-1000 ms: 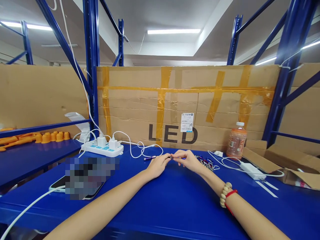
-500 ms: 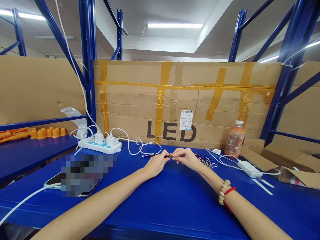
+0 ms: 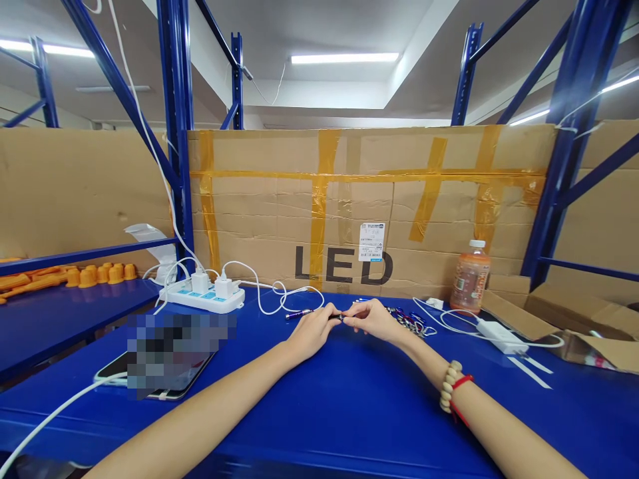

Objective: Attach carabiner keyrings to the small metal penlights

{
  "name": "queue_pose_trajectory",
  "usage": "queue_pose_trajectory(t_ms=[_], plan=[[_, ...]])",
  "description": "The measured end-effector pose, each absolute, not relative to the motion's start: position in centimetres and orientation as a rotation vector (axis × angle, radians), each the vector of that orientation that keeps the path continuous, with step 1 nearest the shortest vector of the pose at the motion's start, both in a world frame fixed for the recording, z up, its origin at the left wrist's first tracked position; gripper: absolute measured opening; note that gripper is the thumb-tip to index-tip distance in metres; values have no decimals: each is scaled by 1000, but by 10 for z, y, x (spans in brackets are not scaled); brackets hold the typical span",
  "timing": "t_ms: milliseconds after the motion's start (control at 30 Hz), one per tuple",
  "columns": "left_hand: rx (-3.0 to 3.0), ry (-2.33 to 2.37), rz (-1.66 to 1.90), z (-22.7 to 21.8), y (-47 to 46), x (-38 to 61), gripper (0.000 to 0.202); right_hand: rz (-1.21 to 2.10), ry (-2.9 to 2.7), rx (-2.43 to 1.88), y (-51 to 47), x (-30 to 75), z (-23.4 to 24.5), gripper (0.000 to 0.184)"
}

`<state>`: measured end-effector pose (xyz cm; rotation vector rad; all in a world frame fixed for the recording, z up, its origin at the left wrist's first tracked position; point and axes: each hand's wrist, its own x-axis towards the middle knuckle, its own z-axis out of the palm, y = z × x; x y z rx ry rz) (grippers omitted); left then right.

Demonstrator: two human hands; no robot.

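Table (image 3: 319,412): bottle (image 3: 470,278), open carton (image 3: 576,349) standing right of right grip (image 3: 373,320).
Left grip (image 3: 313,330) is meeting it, both pinching a small piece (image 3: 340,317).

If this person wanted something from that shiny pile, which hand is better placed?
Probably the right hand: the shiny pile lies just beyond it, on its outer side. The left hand is farther off, with the right hand in between. Both seem to pinch a small dark piece.

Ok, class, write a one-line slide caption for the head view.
Left hand and right hand hold a small part at a blue table.
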<state>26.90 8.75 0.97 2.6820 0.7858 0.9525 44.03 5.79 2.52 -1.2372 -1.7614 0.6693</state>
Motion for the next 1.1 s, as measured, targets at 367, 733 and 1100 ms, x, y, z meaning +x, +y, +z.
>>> queue_pose_trajectory(t_ms=[367, 733, 1100], plan=[[2607, 700, 1028, 14, 82, 271, 27, 899, -1600, -1305, 51, 440, 31, 33], [2416, 791, 1139, 11, 94, 277, 27, 706, -1472, -1127, 61, 429, 22, 38], [2186, 581, 1030, 9, 84, 282, 27, 761, -1654, -1074, 58, 443, 30, 37]])
